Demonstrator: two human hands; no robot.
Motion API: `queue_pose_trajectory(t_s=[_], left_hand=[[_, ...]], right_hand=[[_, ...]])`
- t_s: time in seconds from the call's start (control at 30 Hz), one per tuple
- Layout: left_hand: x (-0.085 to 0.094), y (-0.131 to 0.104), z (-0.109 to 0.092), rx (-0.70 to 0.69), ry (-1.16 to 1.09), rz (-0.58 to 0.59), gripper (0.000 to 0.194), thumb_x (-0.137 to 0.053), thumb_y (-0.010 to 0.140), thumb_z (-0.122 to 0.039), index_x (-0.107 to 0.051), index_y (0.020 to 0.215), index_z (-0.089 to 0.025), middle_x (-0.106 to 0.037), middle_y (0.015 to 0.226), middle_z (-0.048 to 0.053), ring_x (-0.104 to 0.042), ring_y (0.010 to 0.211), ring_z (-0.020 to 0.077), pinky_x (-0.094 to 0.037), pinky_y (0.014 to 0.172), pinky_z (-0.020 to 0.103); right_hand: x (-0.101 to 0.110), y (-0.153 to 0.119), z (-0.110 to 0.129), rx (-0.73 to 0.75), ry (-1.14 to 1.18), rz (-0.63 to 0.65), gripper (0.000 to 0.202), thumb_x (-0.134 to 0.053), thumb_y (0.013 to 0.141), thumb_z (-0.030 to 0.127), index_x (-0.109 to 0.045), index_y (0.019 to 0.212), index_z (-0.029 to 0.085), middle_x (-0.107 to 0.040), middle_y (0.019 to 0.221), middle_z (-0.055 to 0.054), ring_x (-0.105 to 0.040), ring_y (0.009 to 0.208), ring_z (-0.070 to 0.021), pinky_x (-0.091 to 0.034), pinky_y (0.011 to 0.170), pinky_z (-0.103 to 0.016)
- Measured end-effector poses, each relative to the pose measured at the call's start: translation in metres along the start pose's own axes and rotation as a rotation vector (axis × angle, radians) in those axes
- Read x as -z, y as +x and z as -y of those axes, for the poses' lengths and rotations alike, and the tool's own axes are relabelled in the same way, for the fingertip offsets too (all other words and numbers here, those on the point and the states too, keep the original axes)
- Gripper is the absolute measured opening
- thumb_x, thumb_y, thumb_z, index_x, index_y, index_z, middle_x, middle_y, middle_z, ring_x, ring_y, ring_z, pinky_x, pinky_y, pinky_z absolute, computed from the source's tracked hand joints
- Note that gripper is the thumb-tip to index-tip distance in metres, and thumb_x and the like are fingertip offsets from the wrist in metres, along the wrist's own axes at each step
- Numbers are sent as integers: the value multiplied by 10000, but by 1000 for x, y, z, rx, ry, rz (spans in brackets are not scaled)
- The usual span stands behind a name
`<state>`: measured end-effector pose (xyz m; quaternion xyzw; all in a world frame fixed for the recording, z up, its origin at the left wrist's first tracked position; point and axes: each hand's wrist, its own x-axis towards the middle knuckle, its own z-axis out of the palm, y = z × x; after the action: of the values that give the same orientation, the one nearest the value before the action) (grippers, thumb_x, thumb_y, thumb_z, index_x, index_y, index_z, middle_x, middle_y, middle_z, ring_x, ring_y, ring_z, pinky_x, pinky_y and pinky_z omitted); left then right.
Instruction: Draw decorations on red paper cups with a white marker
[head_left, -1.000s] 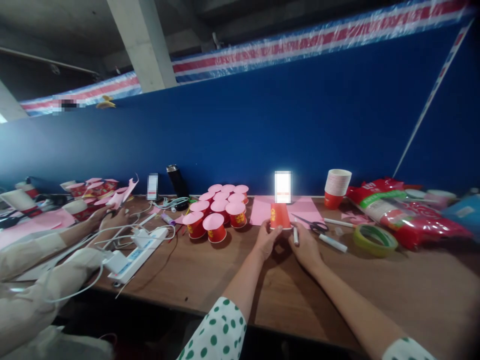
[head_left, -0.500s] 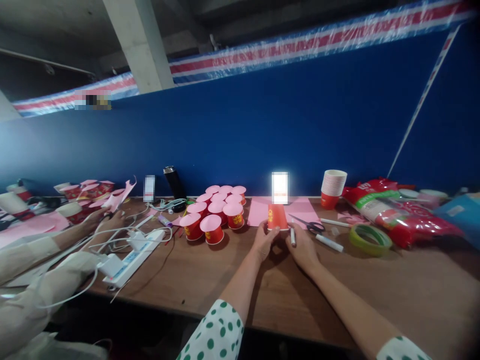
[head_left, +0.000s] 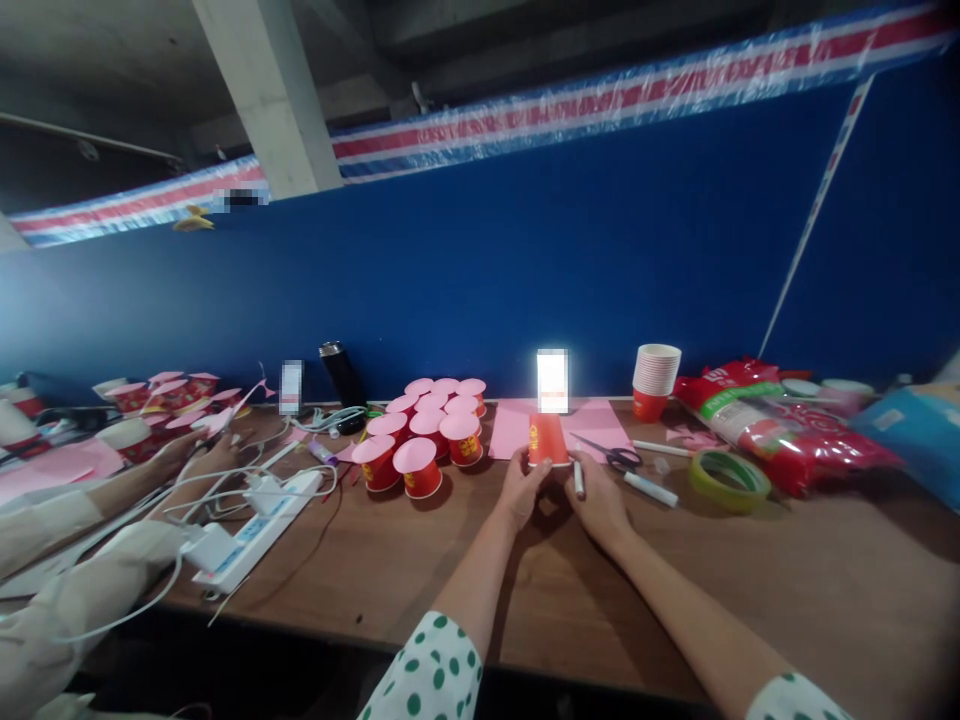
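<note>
My left hand [head_left: 525, 488] is closed around the lower left side of a red paper cup [head_left: 547, 440]. The cup is upside down, its wide rim at the bottom, over the near edge of a pink paper sheet [head_left: 510, 425]. My right hand [head_left: 598, 505] is at the cup's right side, closed on a white marker pen [head_left: 578, 480] that points down toward me. Just beyond that hand lie open scissors [head_left: 619, 455] and a white marker cap or pen [head_left: 651, 490]. Several red cups topped with pink paper discs [head_left: 420, 455] stand to the left.
A stack of paper cups [head_left: 655, 385], a roll of tape [head_left: 727, 480] and a red plastic bag [head_left: 795, 430] are on the right. A bright phone [head_left: 553, 382] stands behind the cup. Left are a power strip [head_left: 262, 530], cables, a black flask [head_left: 341, 375] and a co-worker's hands [head_left: 202, 455] with paper.
The view has shifted slightly, so the table things sit a little lower and further left. My hands keep their hold on the cup and marker pen. The co-worker's paper has moved a little.
</note>
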<state>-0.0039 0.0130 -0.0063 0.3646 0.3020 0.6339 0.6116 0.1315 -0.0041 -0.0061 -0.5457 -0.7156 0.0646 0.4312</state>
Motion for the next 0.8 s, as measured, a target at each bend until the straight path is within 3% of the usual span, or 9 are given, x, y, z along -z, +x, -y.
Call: queue_pose_trajectory(t_s=[0.23, 0.8], left_hand=[[-2, -2, -7, 45, -120, -41, 535, -783, 608, -285, -488, 1047, -205, -612, 992, 42, -628, 822, 129, -489, 795, 298], [-2, 0, -4, 38, -140, -29, 477, -753, 648, -298, -497, 1040, -207, -632, 997, 43, -636, 884, 148, -463, 881, 323]], right_hand=[[0, 2, -2, -29, 32, -57, 340, -409, 811, 263, -508, 1118, 156, -640, 996, -102, -629, 892, -225, -511, 785, -377], [-3, -2, -1, 2, 84, 12, 376, -427, 830, 244, -472, 1193, 160, -617, 1128, -112, -611, 1006, -226, -510, 849, -383]])
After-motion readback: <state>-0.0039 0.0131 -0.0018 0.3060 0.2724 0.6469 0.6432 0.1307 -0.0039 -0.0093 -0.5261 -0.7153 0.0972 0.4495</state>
